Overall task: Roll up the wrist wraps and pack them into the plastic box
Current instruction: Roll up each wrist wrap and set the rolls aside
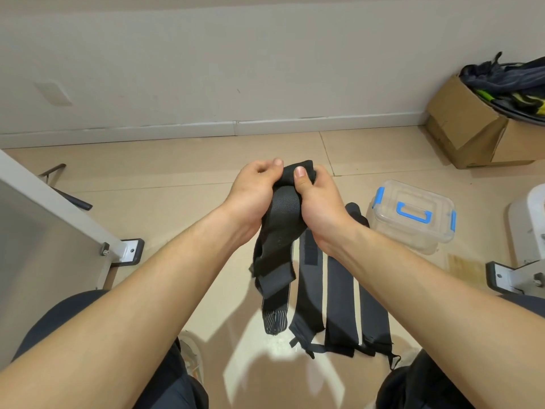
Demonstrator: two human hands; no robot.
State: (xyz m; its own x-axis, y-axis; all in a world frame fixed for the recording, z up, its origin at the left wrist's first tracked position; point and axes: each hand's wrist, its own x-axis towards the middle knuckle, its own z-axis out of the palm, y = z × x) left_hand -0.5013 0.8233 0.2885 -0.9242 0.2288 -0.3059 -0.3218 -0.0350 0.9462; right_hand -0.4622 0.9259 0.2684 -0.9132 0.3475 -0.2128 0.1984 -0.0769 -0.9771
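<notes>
No text, label, brand or number could be read anywhere in the view. The cardboard box (pixel 469 134) at the far right bore a greenish strip along its lower edge, but it was too small and blurred to make out as lettering.

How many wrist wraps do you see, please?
4: one wrist wrap gripped by left hand and right hand; three wraps flat on the floor; more may be hidden.

Right forearm (pixel 413 276) covers part of the floor wraps (pixel 339 305); cardboard box (pixel 466 128) runs off-frame
</notes>
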